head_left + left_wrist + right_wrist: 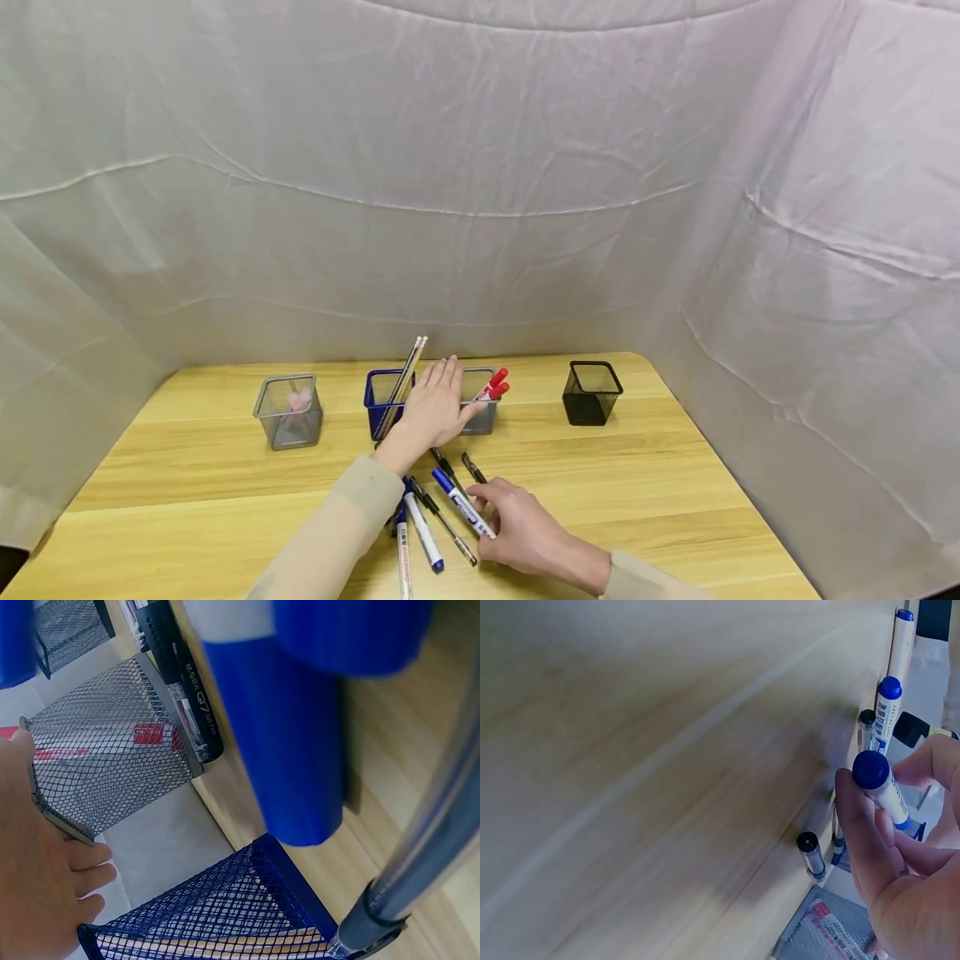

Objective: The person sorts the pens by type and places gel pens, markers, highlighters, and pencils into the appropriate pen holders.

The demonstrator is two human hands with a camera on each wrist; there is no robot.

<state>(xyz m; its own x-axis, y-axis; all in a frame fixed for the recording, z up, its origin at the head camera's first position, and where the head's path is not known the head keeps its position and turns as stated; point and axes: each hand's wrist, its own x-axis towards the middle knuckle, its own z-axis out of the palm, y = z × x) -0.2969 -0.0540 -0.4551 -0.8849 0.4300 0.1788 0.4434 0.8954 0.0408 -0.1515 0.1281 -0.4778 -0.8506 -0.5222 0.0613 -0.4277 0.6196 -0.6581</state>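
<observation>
Between the thumb and fingers of my right hand is a whiteboard marker with a blue cap, pinched and tilted over the pile. The right wrist view shows its blue end toward the camera. My left hand rests with extended fingers at the rim of a grey mesh pen holder. Red-capped markers lean in that holder. Beside it stands a blue mesh pen holder with pencils in it. Below the left forearm lie blue-and-white markers and black gel pens.
Another grey mesh holder, with something pink inside, stands at the left. A black mesh holder is at the right. Grey fabric hangs behind and beside the wooden table.
</observation>
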